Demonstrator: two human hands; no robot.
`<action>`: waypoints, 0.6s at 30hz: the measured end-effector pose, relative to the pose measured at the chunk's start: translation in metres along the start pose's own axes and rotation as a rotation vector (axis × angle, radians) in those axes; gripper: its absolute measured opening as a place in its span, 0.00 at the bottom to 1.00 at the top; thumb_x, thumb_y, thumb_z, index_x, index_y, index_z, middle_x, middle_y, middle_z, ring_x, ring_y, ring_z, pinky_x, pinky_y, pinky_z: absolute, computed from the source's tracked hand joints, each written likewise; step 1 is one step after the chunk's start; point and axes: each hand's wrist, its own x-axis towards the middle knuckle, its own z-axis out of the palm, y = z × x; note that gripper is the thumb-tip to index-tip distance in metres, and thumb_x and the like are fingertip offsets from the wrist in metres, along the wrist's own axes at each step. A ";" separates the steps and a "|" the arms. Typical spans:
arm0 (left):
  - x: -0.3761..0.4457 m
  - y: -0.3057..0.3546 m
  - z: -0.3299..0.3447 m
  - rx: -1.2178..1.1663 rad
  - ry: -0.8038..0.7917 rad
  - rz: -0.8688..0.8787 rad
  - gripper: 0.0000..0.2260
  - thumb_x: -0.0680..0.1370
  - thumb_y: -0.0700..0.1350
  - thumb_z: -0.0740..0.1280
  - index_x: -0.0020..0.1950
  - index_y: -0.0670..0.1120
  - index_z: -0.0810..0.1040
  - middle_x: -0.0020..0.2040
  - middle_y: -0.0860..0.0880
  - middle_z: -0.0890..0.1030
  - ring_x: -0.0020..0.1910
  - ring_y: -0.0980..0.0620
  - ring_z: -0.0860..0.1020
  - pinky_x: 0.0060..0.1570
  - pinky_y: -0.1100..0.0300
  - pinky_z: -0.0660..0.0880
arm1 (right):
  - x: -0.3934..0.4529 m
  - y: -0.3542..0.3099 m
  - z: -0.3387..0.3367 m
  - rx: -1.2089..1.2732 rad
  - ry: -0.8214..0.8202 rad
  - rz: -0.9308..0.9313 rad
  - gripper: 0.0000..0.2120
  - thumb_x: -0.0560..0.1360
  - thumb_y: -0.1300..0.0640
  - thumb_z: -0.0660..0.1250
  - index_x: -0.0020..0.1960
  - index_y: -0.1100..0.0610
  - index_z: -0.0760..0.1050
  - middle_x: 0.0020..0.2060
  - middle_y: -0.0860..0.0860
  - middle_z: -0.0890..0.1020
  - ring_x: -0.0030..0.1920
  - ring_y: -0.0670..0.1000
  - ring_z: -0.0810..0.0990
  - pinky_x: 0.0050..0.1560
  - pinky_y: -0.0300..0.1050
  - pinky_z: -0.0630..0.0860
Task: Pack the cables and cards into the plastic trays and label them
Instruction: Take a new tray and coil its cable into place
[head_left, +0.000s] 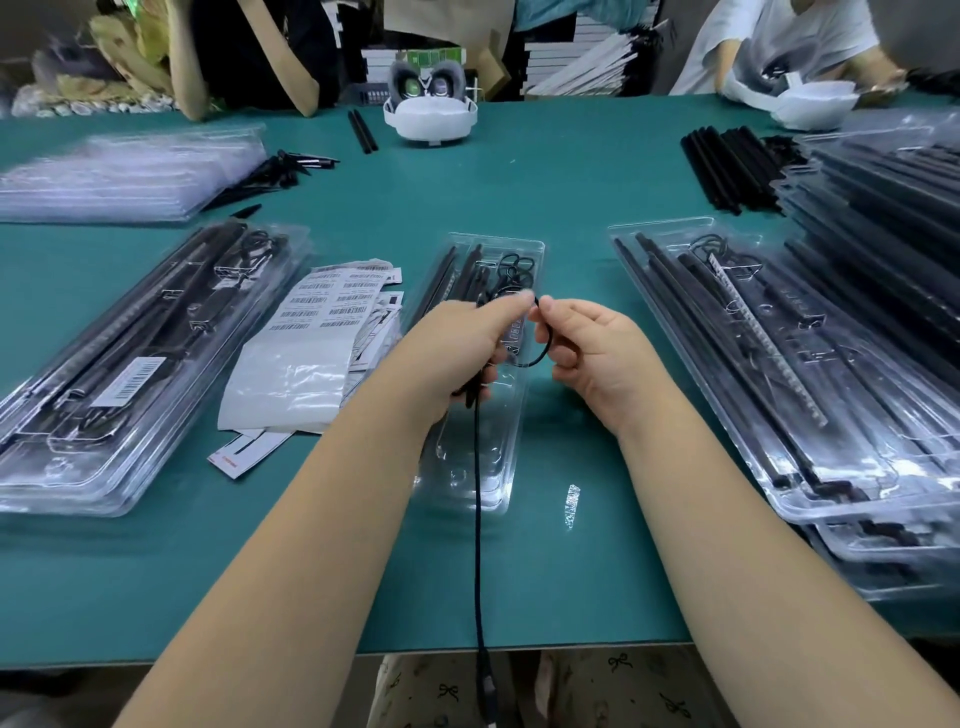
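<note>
Black cable (478, 499) held above a clear plastic tray (470, 467) at the middle of the green table (571, 176), both of the person's hands closed on it: the left hand (457, 348) grips the cable in curled fingers while the right hand (587, 343) pinches a loop of it between thumb and forefinger, fingertips of the two hands almost meeting. From the left fist the cable hangs straight down, crosses the near edge of the table and ends in a plug below it. The tray under the hands already carries black strips and a coiled cable at its far end — its near half shows only bare moulded plastic. Barcode label sheets (332, 301) and a white bag (288, 384) lie just left of the tray; a stack of filled trays (130, 364) sits toward the left edge, one bearing a barcode sticker. More filled trays (779, 374) are stacked along the right edge, with loose black strips (727, 166) beyond them. A white headset (430, 117) rests at the far edge, where other people are partly visible.
</note>
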 end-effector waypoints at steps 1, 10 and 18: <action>0.002 0.004 0.003 0.046 0.009 0.003 0.19 0.71 0.65 0.66 0.34 0.50 0.73 0.25 0.54 0.73 0.22 0.55 0.70 0.25 0.64 0.69 | 0.000 0.000 0.000 0.009 0.010 -0.002 0.06 0.76 0.57 0.68 0.40 0.54 0.79 0.29 0.48 0.78 0.25 0.44 0.63 0.27 0.36 0.57; 0.013 -0.009 0.025 -0.276 0.089 0.110 0.15 0.74 0.50 0.71 0.31 0.48 0.70 0.21 0.55 0.68 0.19 0.57 0.64 0.23 0.66 0.63 | 0.000 0.003 0.000 0.029 -0.098 0.060 0.15 0.73 0.65 0.68 0.29 0.55 0.81 0.29 0.47 0.79 0.26 0.42 0.69 0.28 0.34 0.69; 0.020 -0.016 0.019 -0.403 0.249 0.135 0.23 0.80 0.56 0.60 0.28 0.47 0.69 0.24 0.51 0.74 0.24 0.54 0.75 0.31 0.61 0.73 | 0.000 0.001 -0.001 -0.425 0.001 0.116 0.05 0.72 0.64 0.69 0.41 0.55 0.79 0.34 0.51 0.79 0.26 0.43 0.74 0.30 0.35 0.73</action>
